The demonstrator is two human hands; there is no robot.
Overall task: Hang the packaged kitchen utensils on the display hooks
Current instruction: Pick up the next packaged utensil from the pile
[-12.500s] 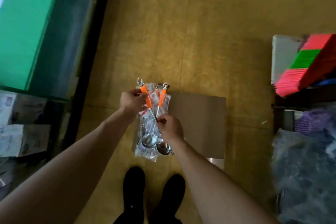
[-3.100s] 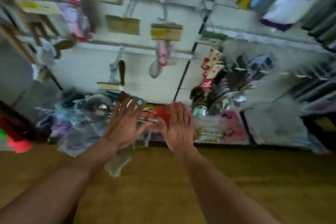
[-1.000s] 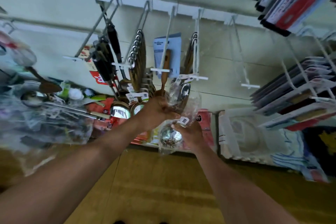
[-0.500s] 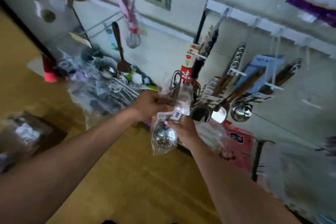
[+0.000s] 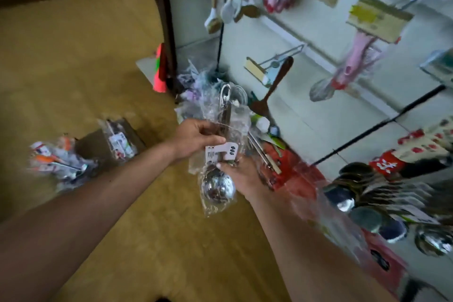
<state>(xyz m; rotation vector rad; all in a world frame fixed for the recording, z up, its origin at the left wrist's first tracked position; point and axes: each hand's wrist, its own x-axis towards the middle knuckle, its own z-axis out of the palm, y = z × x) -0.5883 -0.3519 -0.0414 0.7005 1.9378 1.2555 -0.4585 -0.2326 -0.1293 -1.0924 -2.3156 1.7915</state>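
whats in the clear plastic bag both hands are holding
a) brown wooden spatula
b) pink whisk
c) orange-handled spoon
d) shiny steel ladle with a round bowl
d: the clear plastic bag gripped by the left hand and right hand shows a shiny steel ladle, with its round bowl at the bottom and its hanging loop on top.

Hanging ladles point(image 5: 362, 206) blurred, floor packets point(image 5: 57, 162) blurred, price tag point(image 5: 220, 153) unreadable
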